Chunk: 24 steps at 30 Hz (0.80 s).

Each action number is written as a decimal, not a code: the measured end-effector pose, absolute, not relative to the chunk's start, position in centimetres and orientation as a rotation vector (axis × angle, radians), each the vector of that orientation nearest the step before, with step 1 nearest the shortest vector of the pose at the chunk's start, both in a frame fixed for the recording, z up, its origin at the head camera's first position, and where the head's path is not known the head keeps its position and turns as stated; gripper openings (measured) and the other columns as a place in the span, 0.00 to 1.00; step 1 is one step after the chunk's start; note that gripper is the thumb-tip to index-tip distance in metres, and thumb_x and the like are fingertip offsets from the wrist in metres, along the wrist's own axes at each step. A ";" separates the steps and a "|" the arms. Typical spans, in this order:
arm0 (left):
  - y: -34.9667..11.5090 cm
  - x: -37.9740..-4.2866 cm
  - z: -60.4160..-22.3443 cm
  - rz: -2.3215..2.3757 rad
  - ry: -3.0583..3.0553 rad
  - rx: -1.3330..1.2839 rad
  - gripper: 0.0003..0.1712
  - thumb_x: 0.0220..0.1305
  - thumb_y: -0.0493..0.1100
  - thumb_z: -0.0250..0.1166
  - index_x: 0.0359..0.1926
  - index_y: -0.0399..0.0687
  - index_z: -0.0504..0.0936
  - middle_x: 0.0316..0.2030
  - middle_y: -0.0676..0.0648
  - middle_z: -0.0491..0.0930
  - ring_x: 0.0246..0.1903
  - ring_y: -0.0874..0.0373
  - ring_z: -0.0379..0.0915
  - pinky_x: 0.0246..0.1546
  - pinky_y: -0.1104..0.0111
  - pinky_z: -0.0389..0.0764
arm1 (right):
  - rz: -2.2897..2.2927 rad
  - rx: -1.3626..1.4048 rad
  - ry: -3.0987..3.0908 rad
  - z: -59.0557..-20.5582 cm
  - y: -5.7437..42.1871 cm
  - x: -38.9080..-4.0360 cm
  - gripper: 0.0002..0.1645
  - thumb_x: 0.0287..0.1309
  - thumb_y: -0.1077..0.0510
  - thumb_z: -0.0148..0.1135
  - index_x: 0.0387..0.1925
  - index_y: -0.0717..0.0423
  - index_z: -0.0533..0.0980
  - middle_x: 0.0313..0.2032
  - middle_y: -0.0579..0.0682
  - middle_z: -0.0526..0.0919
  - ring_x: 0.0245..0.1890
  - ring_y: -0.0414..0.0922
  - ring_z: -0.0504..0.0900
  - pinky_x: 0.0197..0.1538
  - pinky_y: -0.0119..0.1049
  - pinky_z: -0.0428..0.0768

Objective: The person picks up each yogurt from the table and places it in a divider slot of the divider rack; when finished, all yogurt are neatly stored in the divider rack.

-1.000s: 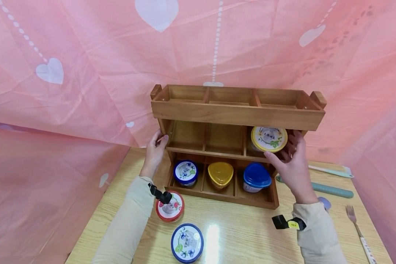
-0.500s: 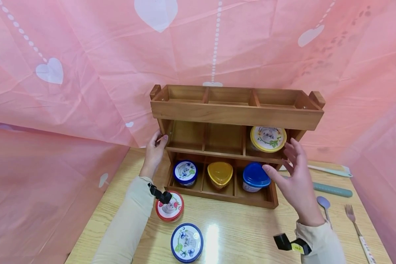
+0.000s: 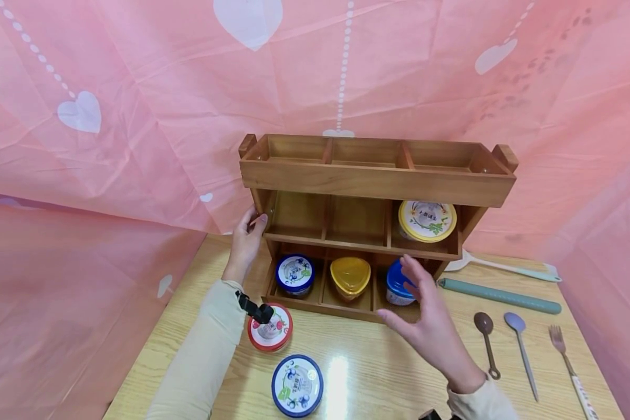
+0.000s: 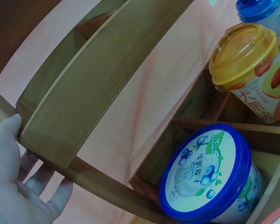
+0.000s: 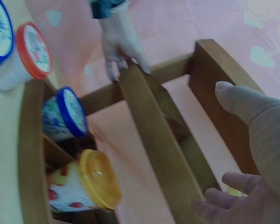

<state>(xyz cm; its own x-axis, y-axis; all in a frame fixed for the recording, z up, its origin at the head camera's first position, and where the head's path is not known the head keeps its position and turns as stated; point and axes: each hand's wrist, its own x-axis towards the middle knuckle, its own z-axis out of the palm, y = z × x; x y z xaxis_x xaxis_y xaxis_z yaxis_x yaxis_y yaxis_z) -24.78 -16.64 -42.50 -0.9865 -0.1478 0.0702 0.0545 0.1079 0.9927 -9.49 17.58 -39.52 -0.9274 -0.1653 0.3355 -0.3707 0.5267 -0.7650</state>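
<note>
A three-tier wooden shelf (image 3: 378, 182) stands on the table. My left hand (image 3: 245, 245) grips its left side at the middle tier, thumb in front and fingers around the upright, as the left wrist view shows. My right hand (image 3: 427, 324) is in the air before the lower right compartment, fingers spread, holding nothing. It partly hides a blue-lidded cup (image 3: 397, 286). A yellow-lidded round tub (image 3: 427, 221) sits in the middle tier's right compartment. The bottom tier also holds a blue-lidded blueberry tub (image 4: 205, 172) at left and a yellow-lidded cup (image 3: 350, 277) in the centre.
In front of the shelf stand a red-lidded tub (image 3: 273, 331), partly behind the left wrist strap, and a blue-rimmed tub (image 3: 297, 386). At right lie a spatula (image 3: 509, 267), a green rod (image 3: 504, 296), a brown spoon (image 3: 485, 335), a purple spoon (image 3: 520, 338) and a fork (image 3: 569, 364).
My right hand has let go of the yellow-lidded tub, leaving it in the middle tier, and moved down and left. The left hand keeps its grip on the shelf.
</note>
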 end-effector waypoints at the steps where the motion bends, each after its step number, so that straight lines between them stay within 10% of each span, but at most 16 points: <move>1: -16.6 -24.8 -42.5 -2.000 -2.219 0.099 0.30 0.75 0.49 0.54 0.74 0.52 0.62 0.69 0.43 0.66 0.68 0.49 0.64 0.71 0.58 0.65 | 1.337 0.473 -2.561 -39.8 17.3 -9.4 0.61 0.48 0.57 0.78 0.76 0.49 0.51 0.71 0.59 0.63 0.68 0.58 0.65 0.62 0.10 0.59; 9: -16.6 -24.9 -42.6 -2.000 -2.213 0.094 0.30 0.75 0.48 0.54 0.74 0.51 0.62 0.70 0.43 0.66 0.68 0.48 0.64 0.71 0.58 0.64 | 1.280 0.622 -2.733 -42.3 14.6 -8.2 0.61 0.46 0.46 0.78 0.76 0.47 0.52 0.73 0.53 0.61 0.69 0.53 0.66 0.65 0.52 0.72; 24: -16.7 -24.9 -42.7 -1.995 -2.217 0.104 0.30 0.75 0.49 0.54 0.74 0.51 0.62 0.69 0.43 0.66 0.67 0.49 0.64 0.71 0.58 0.64 | 1.378 0.990 -2.992 -47.4 10.3 -6.6 0.63 0.46 0.40 0.77 0.77 0.45 0.50 0.73 0.51 0.61 0.71 0.53 0.63 0.68 0.57 0.67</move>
